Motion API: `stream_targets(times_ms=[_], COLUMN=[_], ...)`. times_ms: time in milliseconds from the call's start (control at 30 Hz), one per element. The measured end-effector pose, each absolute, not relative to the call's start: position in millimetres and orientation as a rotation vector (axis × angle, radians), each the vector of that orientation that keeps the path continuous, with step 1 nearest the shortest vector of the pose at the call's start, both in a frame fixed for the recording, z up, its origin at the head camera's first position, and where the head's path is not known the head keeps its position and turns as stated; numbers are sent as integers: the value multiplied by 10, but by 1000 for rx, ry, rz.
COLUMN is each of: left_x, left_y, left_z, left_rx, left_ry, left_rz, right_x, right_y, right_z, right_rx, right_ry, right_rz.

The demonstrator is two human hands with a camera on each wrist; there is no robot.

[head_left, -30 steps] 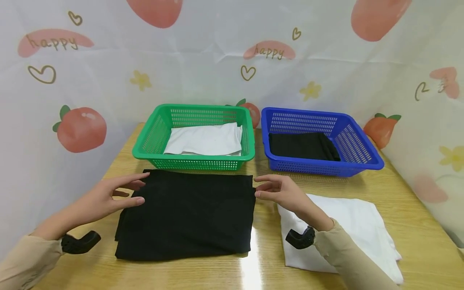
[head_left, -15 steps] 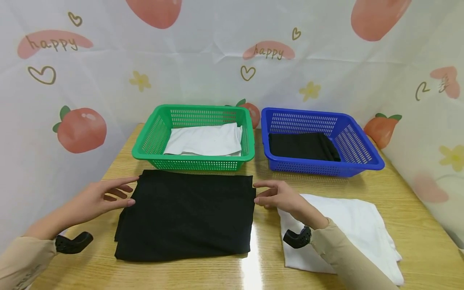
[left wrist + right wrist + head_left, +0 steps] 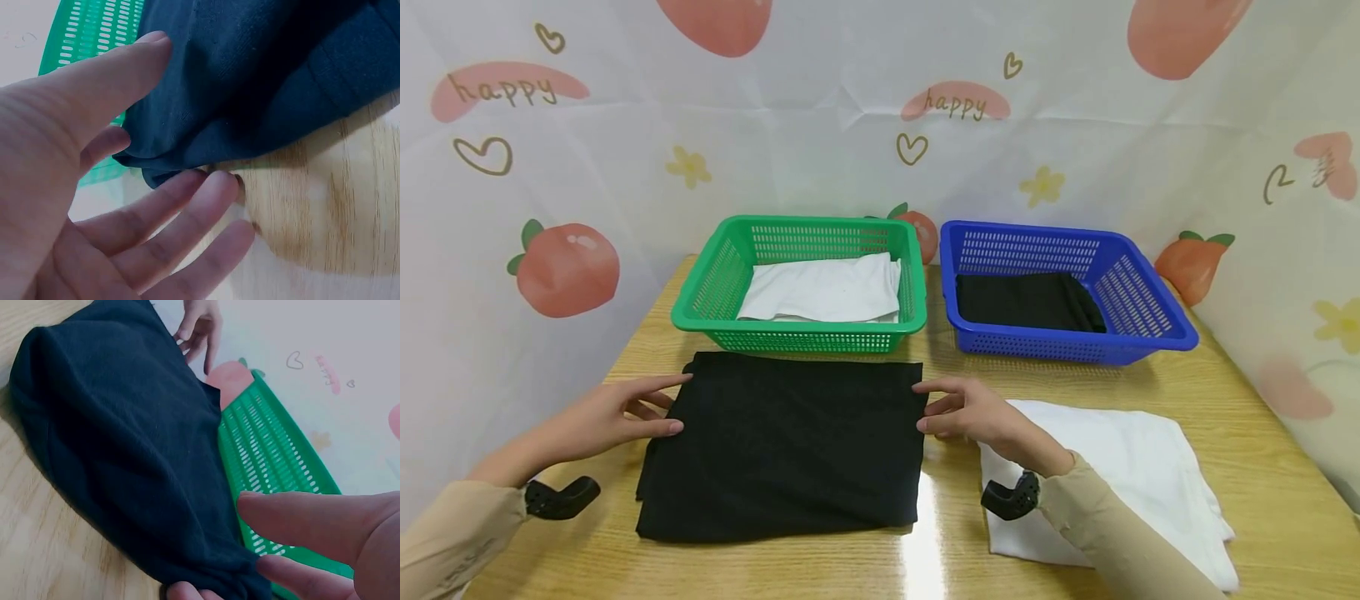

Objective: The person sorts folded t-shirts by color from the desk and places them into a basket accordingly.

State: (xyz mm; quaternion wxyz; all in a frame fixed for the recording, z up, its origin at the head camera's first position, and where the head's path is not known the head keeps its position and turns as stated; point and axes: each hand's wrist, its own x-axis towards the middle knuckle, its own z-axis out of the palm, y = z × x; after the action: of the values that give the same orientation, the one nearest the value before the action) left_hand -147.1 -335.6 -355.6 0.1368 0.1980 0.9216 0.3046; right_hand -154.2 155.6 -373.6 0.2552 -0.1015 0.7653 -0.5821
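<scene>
Folded black cloth [image 3: 790, 442] lies flat on the table in the head view, with layered edges at its left and right sides. My left hand [image 3: 617, 418] is at its upper left corner, fingers spread and thumb over the edge. In the left wrist view the left fingertips [image 3: 219, 184] come right up to the cloth's underside edge, the thumb apart above it. My right hand [image 3: 973, 412] is at the right edge, index fingertip overlapping the cloth. In the right wrist view the right thumb [image 3: 294, 512] stands apart from the other fingers, which are at the cloth's end.
Behind the black cloth stands a green basket [image 3: 797, 327] with folded white cloth [image 3: 823, 287] in it. To its right, a blue basket [image 3: 1075, 342] holds folded black cloth [image 3: 1022, 302]. More white cloth [image 3: 1120, 467] lies under the right forearm. A printed curtain [image 3: 820, 158] hangs behind.
My left hand has shifted left and a little nearer, from over the cloth to its edge. My right hand has edged left, its fingertips now overlapping the cloth's right edge. The cloth has not moved.
</scene>
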Motion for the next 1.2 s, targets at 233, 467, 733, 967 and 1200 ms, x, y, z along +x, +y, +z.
stream_targets(times_ms=[233,467,733,967,1200], left_x=[-1499,-1492,-1487,-1511,-1518], left_y=[-3336,-3288,-3276,-3275,-3260], left_z=[-3566,-3577,-3605,-3596,-3625], left_rx=[549,529,538,540,500], left_ry=[2641,2626,2613,2604,2594], left_rz=[875,890,919,947,966], right_x=[-1549,-1537,-1523,-1550,-1561], right_y=[1506,1421,1354,1276,1218], right_z=[-3764,-3790,-3791,-3807,-3857], right_rx=[-206,-213,-191,-171,-167], right_ry=[1977,1940,1929,1951,1991], right_rz=[-1666,-1675,-1681,-1704,-1721])
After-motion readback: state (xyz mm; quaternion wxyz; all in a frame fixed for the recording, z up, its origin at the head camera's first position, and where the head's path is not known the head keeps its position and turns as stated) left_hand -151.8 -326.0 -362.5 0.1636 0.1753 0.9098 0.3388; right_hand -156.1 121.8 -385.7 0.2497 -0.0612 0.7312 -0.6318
